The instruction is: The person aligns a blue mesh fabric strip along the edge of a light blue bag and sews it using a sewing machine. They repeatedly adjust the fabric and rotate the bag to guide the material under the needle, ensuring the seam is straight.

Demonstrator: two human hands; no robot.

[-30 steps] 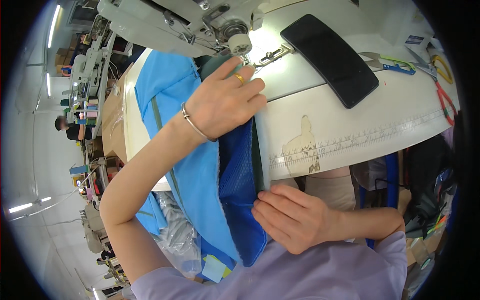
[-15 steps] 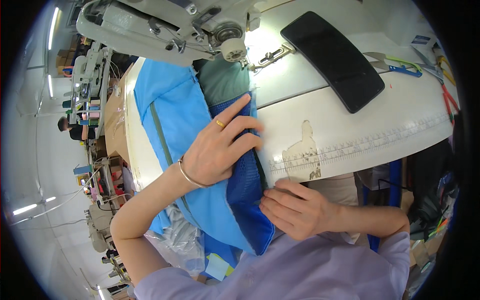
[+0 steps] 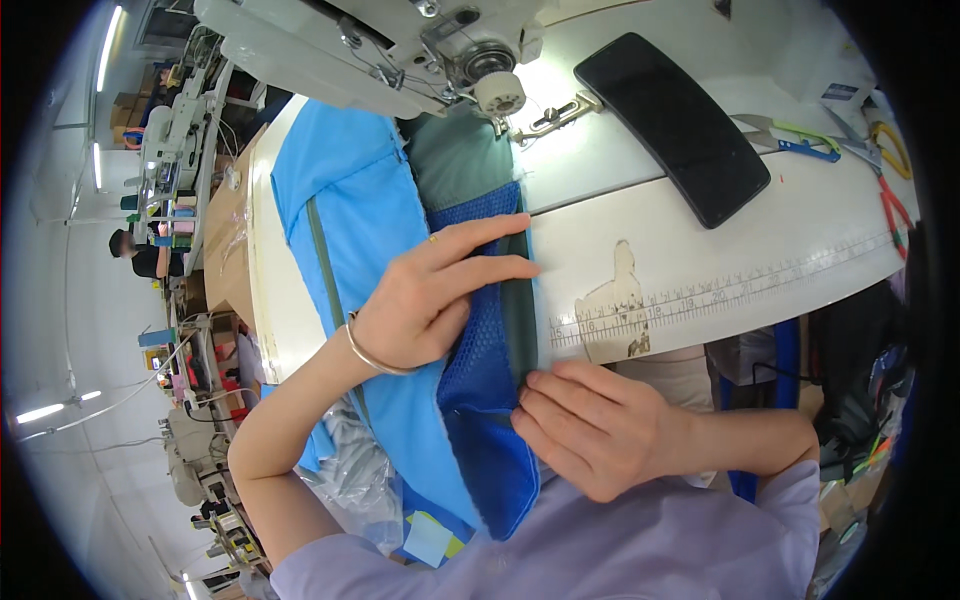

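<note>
A light blue fabric piece [image 3: 345, 230] with a dark green stripe lies beside a darker blue mesh panel [image 3: 478, 335]. Grey-green fabric [image 3: 460, 160] runs up to the needle area of the sewing machine [image 3: 485, 75]. My left hand [image 3: 415, 305] rests across the mesh, index and middle fingers stretched apart to its right edge, the others curled under. At the table's near edge, my right hand [image 3: 600, 425] pinches the dark green fabric edge [image 3: 520, 340]; its fingers are closed. The mesh panel's lower end hangs toward my lap.
A black phone [image 3: 675, 130] lies right of the machine. Snips [image 3: 785, 138] and red-handled scissors [image 3: 888, 190] are at the far right. A printed ruler strip [image 3: 700, 300] follows the table's front edge. A clear plastic bag [image 3: 355, 480] sits below left. Another person [image 3: 145, 255] is far left.
My left hand's fingers have spread and straightened, and more of the dark green edge shows beneath them. The mesh panel's lower end hangs slightly lower. My right hand stays at the edge.
</note>
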